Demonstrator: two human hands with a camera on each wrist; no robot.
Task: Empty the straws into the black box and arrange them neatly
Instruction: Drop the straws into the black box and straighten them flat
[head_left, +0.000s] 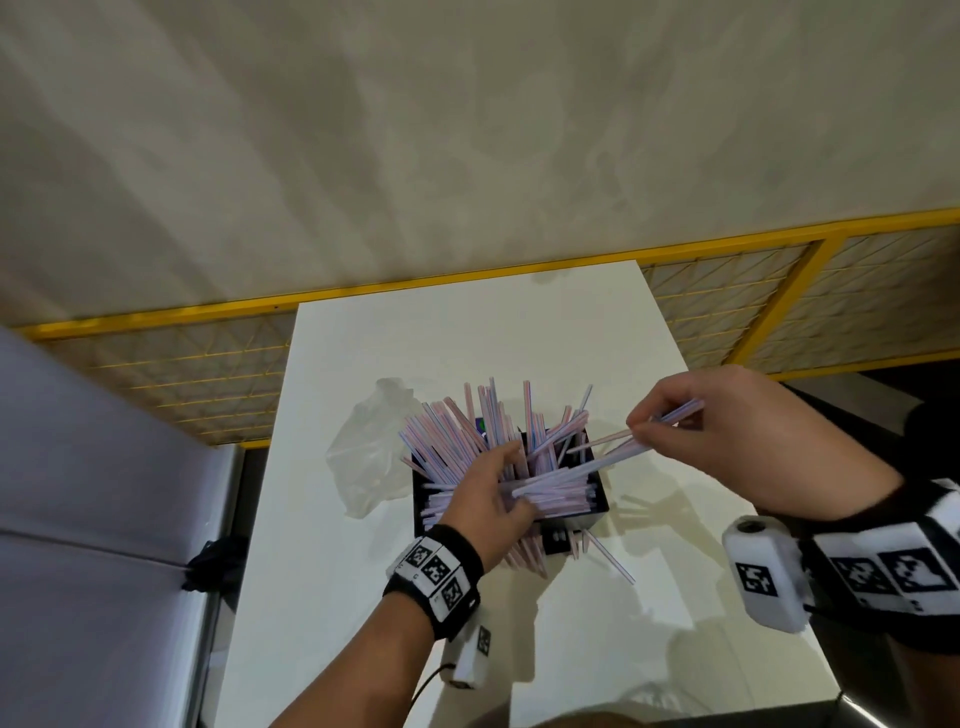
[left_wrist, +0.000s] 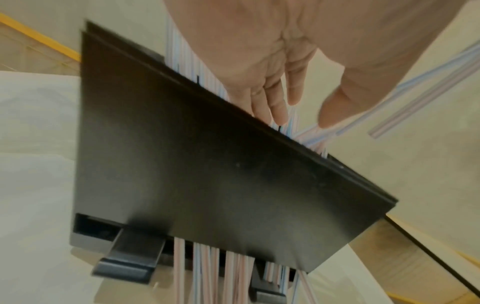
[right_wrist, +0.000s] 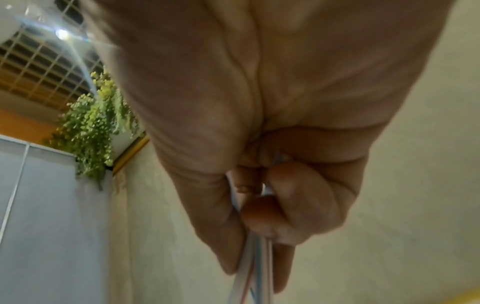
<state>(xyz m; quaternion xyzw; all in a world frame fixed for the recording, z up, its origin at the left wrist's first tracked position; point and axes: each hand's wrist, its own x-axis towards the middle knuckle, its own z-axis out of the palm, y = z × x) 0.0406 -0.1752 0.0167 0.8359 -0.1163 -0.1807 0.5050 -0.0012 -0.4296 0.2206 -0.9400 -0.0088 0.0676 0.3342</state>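
Observation:
The black box stands mid-table, stuffed with pink-and-blue striped straws that fan out in disorder above its rim. My left hand reaches into the box from the near side. Its fingers are fairly straight and press among the straws, with the thumb against a slanting bundle. In the left wrist view the left hand dips behind the box wall. My right hand hovers above and right of the box, pinching a few long straws that slope down into it. The right wrist view shows that right hand gripping those straws.
A crumpled clear plastic bag lies just left of the box. Loose straws lie on the white table in front of the box, and some stick out from its slotted base. A yellow mesh fence runs behind the table.

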